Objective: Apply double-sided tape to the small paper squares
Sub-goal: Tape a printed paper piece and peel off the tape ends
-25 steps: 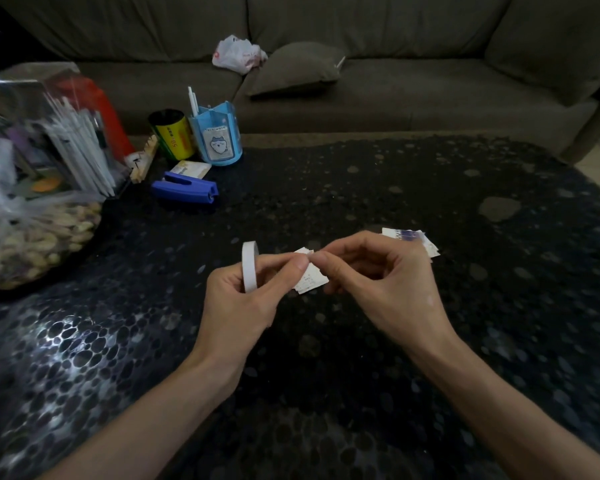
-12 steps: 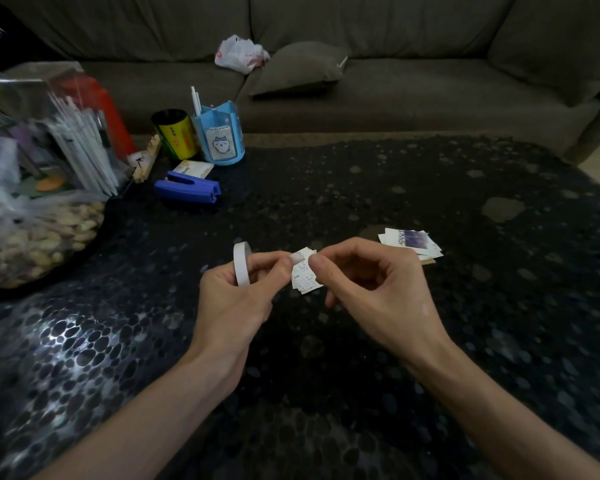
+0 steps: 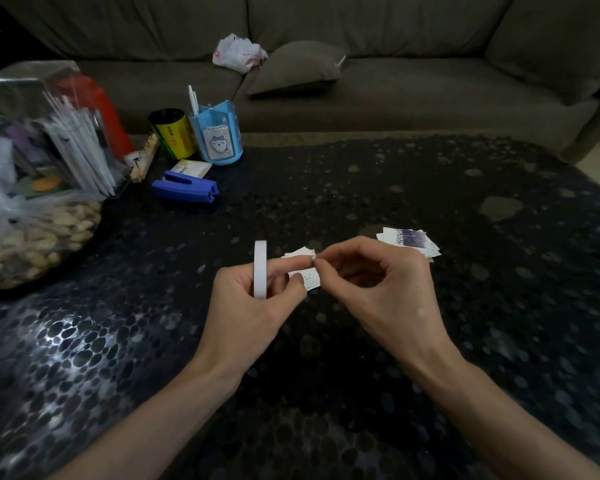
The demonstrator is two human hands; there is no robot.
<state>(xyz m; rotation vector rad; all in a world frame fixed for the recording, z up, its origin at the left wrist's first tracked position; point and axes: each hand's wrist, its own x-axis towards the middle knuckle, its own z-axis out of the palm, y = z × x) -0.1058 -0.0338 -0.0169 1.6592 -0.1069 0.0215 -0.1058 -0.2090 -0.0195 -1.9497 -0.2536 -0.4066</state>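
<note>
Left hand [image 3: 253, 306]: grip closed. The fingers curl round a roll of double-sided tape [image 3: 260, 268], which stands on edge. The thumb and forefinger of the same hand pinch a small bundle of paper squares [image 3: 303, 277].

Right hand [image 3: 378, 289]: the tips of thumb and forefinger are pressed together on a small white tab [image 3: 314, 260] at the bundle's upper corner. It is too small to tell whether this is tape or paper. The remaining fingers are loosely curled.

Both hands hold their items above the near middle of the dark pebble-patterned desk [image 3: 361, 188]. A loose pile of squares [image 3: 409, 240] lies on the desk just beyond the right hand. A blue stapler [image 3: 186, 187] and a blue pen holder [image 3: 219, 136] sit at the far left.
</note>
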